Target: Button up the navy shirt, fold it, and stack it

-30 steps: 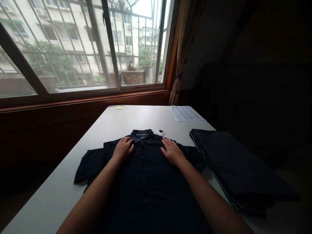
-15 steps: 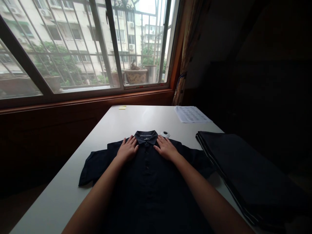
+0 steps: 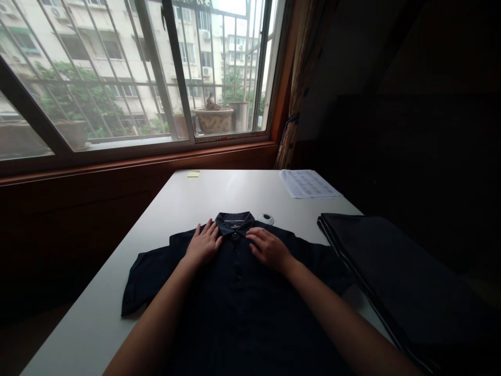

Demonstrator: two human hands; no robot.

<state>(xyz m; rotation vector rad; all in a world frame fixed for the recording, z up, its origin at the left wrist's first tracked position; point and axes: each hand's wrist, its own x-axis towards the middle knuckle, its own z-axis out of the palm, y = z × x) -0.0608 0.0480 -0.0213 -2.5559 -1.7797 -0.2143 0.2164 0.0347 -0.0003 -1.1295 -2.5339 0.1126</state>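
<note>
A dark navy polo shirt [image 3: 235, 292] lies spread face up on the white table, its collar [image 3: 235, 224] pointing away from me and its short sleeves out to both sides. My left hand [image 3: 203, 243] rests flat on the shirt just left of the collar, fingers stretched out and holding nothing. To the right of the collar, my right hand [image 3: 270, 248] is over the shirt front with its fingers bent and slightly apart, near the placket. No fabric shows pinched in it. My forearms cover parts of the shirt's sides.
Folded dark cloth [image 3: 383, 271] lies along the table's right side. A small white round object with a dark centre [image 3: 266, 219] sits behind the collar. Printed sheets [image 3: 309, 184] and a yellow sticky note [image 3: 193, 173] lie at the far end of the white table [image 3: 230, 190], below a barred window.
My right hand has drawn slightly down from beside the collar, and its fingers have gone from flat to bent. My left hand stays flat in place. The view has shifted slightly.
</note>
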